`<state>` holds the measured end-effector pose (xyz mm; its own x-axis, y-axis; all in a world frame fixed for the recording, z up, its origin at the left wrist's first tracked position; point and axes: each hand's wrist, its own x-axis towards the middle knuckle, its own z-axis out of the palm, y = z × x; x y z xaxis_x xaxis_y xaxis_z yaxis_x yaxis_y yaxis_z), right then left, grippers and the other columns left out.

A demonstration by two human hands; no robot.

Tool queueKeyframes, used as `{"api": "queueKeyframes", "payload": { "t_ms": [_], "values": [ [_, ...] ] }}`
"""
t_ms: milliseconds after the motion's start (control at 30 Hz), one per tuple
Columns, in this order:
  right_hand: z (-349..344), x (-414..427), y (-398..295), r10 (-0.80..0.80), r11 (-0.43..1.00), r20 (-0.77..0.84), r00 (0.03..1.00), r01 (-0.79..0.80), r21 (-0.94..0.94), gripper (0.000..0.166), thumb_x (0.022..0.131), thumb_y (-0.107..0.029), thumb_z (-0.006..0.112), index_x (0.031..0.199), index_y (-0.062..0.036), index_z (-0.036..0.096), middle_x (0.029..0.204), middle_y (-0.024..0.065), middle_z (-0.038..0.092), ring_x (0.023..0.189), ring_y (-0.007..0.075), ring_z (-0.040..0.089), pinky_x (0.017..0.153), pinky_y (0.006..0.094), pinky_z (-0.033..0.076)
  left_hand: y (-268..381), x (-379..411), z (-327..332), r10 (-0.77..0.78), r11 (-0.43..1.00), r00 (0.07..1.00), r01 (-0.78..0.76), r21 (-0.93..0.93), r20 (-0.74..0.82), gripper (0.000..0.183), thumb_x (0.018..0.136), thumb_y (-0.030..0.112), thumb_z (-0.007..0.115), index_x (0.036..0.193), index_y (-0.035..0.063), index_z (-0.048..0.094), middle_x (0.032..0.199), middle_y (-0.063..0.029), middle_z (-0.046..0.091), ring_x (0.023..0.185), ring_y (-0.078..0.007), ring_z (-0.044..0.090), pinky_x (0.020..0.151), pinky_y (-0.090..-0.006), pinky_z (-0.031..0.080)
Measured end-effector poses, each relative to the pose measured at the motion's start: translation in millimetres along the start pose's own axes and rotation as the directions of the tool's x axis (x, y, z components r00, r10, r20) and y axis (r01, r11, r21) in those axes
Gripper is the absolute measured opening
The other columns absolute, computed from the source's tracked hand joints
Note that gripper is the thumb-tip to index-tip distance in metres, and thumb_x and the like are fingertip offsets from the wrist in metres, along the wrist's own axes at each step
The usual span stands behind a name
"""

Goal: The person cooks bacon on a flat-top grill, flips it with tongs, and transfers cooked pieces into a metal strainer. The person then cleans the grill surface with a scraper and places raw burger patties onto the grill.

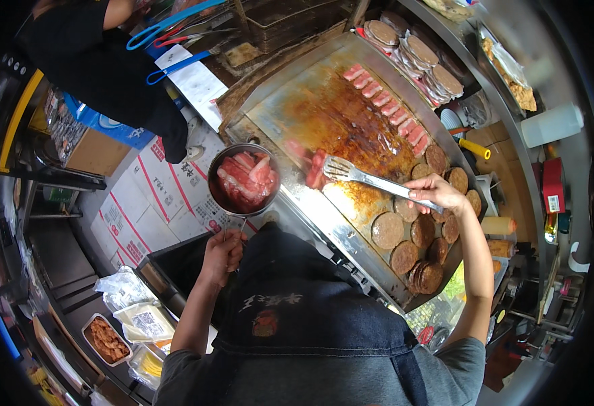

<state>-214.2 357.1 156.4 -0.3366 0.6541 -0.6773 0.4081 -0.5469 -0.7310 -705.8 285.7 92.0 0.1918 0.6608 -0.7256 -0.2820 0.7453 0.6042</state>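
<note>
My left hand (224, 254) grips the handle of a metal saucepan (210, 188) that holds raw meat slices (246, 177), beside the griddle's left edge. With my right hand (436, 193) I hold metal tongs (373, 181) over the flat-top griddle (292, 101). The tongs' slotted end is at some raw meat (317, 170) near the griddle's front left edge; whether they grip it I cannot tell. A row of pink meat strips (389, 107) lies along the far side. Several browned round patties (387, 230) sit at the right, some of them stacked.
Stacked patties with paper between them (421, 51) stand behind the griddle. A yellow-handled tool (474, 148) lies beyond its right side. Another person in dark clothing (99, 76) stands at the upper left, near blue-handled tongs (185, 66). A tray of chopped food (106, 339) is at the lower left.
</note>
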Motion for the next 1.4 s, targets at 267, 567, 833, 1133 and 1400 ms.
{"api": "queueKeyframes", "payload": {
  "t_ms": [267, 567, 833, 1133, 1400],
  "values": [
    [-1, 59, -13, 0.051, 0.98, -0.012, 0.999, -0.052, -0.194, 0.034, 0.095, -0.02, 0.059, 0.126, -0.0039, 0.06, 0.077, -0.0013, 0.064, 0.054, 0.0037, 0.054, 0.049, 0.0204, 0.046, 2, 3, 1, -0.016, 1.0, 1.0, 0.016, -0.008, -0.019, 0.011, 0.094, 0.014, 0.049, 0.093, 0.0038, 0.054, 0.058, 0.0056, 0.035, 0.042, -0.0034, 0.027, 0.037, -0.0201, 0.017],
    [-22, 33, -17, 0.206, 0.978, -0.008, 0.979, -0.206, 0.022, 0.035, 0.094, -0.02, 0.06, 0.122, 0.0019, 0.06, 0.078, 0.0062, 0.068, 0.051, 0.0089, 0.058, 0.047, 0.0223, 0.049, -5, 4, -8, -0.012, 0.999, 1.0, 0.011, -0.039, -0.015, 0.012, 0.095, 0.014, 0.049, 0.094, 0.0028, 0.054, 0.058, 0.0051, 0.035, 0.041, -0.0036, 0.027, 0.037, -0.0206, 0.017],
    [21, 84, -2, 0.105, 0.991, 0.021, 0.994, -0.107, 0.081, 0.035, 0.093, -0.019, 0.063, 0.122, 0.0002, 0.06, 0.077, 0.0054, 0.067, 0.052, 0.0079, 0.057, 0.044, 0.0214, 0.046, 0, 7, -9, -0.008, 1.0, 1.0, 0.008, -0.009, -0.012, 0.014, 0.096, 0.015, 0.049, 0.096, 0.0018, 0.054, 0.058, 0.0054, 0.035, 0.041, -0.0035, 0.027, 0.037, -0.0207, 0.017],
    [33, 10, -37, -0.139, 0.981, 0.006, 0.99, 0.137, 0.141, 0.036, 0.094, -0.013, 0.059, 0.126, 0.0024, 0.057, 0.078, 0.0056, 0.067, 0.053, 0.007, 0.055, 0.048, 0.0213, 0.046, 2, 22, 0, -0.039, 0.998, 0.998, 0.035, 0.06, 0.059, 0.016, 0.097, 0.018, 0.05, 0.096, 0.0031, 0.057, 0.058, 0.0057, 0.036, 0.043, -0.0036, 0.028, 0.038, -0.0213, 0.018],
    [99, -9, -139, -0.065, 0.764, -0.002, 0.998, 0.048, -0.643, 0.038, 0.093, -0.027, 0.061, 0.12, 0.0001, 0.061, 0.06, 0.0156, 0.058, 0.054, 0.0194, 0.061, 0.06, 0.0344, 0.05, 6, 49, 39, -0.009, 0.975, 0.983, -0.032, 0.22, 0.182, 0.016, 0.094, 0.017, 0.053, 0.091, 0.0039, 0.062, 0.06, 0.0047, 0.043, 0.045, -0.0038, 0.035, 0.04, -0.0215, 0.024]
  ]
}}
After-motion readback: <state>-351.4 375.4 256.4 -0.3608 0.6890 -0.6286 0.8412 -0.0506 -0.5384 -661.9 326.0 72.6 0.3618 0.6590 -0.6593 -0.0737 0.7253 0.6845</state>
